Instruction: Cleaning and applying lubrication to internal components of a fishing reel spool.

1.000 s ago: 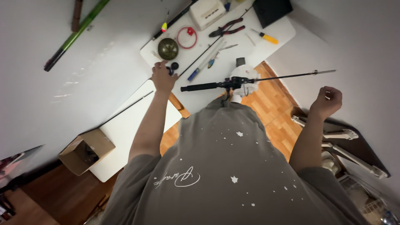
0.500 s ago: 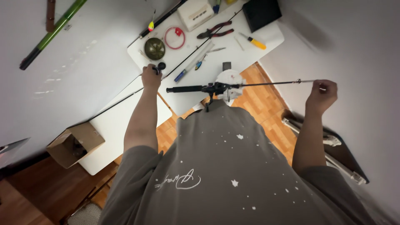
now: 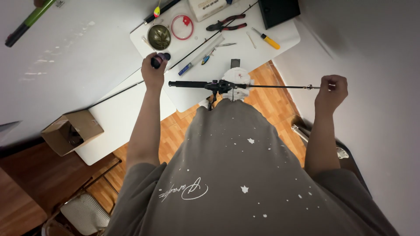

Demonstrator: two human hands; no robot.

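A black fishing rod [image 3: 192, 84] lies level across the near edge of the white table [image 3: 245, 52], its middle resting on a white support [image 3: 238, 78]. My right hand [image 3: 332, 91] is out to the right, off the table, with its fingers closed on the rod's thin tip end. My left hand [image 3: 153, 72] rests at the table's left edge, gripping a small dark cylinder-shaped piece [image 3: 160, 58]. A long thin black rod blank [image 3: 205, 43] runs diagonally across the table, passing close to that hand. My grey shirt fills the lower view.
On the table lie a round olive tin [image 3: 159, 36], a red ring [image 3: 182, 27], red-handled pliers [image 3: 225, 24], a yellow-handled tool [image 3: 267, 40], a white box and a black box [image 3: 278, 11]. A cardboard box [image 3: 72, 131] sits on a lower white surface. Chair at lower left.
My right hand rose from beside my body to the rod's thin tip and closed on it. My left hand stayed on the dark piece. The view shifted slightly.
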